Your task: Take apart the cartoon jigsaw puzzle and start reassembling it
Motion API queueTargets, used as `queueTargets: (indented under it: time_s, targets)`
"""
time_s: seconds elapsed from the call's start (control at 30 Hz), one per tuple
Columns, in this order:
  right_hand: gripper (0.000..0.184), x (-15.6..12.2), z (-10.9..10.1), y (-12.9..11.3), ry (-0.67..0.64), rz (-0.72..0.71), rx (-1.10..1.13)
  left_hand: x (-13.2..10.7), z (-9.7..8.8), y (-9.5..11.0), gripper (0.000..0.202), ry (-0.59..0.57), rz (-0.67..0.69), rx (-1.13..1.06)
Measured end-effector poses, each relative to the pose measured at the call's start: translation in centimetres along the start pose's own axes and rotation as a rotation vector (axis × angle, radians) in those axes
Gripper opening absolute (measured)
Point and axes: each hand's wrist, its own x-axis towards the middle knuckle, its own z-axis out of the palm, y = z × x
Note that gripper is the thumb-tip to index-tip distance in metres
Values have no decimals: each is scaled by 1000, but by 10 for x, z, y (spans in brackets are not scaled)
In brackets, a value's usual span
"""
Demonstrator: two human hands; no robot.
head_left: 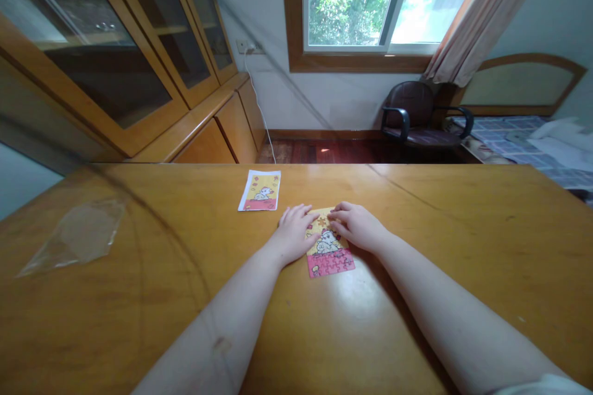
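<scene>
A small jigsaw puzzle lies on the wooden table, with a white cartoon animal on a yellow and pink ground. Near its top, a piece-shaped gap shows the brown tabletop. My left hand rests along the puzzle's left edge, open, its fingers stretched out and thumb over the picture. At the upper right edge, my right hand has its fingers bent together; whether a piece sits under the fingertips is hidden. Just beyond my left hand lies a picture card with the same design and a white border.
A clear plastic bag lies flat at the left of the table. Beyond the far edge stand a wooden cabinet with glass doors, a dark armchair and a bed under a curtained window.
</scene>
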Motion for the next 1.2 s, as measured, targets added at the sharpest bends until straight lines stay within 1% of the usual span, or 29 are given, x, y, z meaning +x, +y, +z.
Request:
queueTargets:
  time_s: [0.33, 0.6, 0.8, 0.93, 1.0, 1.1, 1.13, 1.2]
  targets:
    - [27, 0, -1, -2, 22, -37, -31, 0, -2, 1, 46, -2, 0, 4]
    - [31, 0, -2, -2, 26, 5, -53, 0, -1, 2, 45, 8, -10, -2]
    - [30, -1, -1, -3, -7, 33, -63, 0, 0, 0, 45, 33, 18, -5]
    - [31, 0, -3, -6, -28, 54, -64, -1, -2, 1, 44, 16, 18, 2]
    - [32, 1, -8, -4, -17, 110, -63, -2, -3, 1, 43, 3, 16, 7]
    - [31, 1, -20, 3, 16, 283, -92, -2, -4, 1, 45, -23, 13, 22]
    - [30, 1, -25, 6, -4, 345, -114, -2, -4, 2, 45, -31, 10, 27]
    - [26, 0, -35, 11, -92, 467, -166, -2, -5, 3, 45, -40, 6, 31]
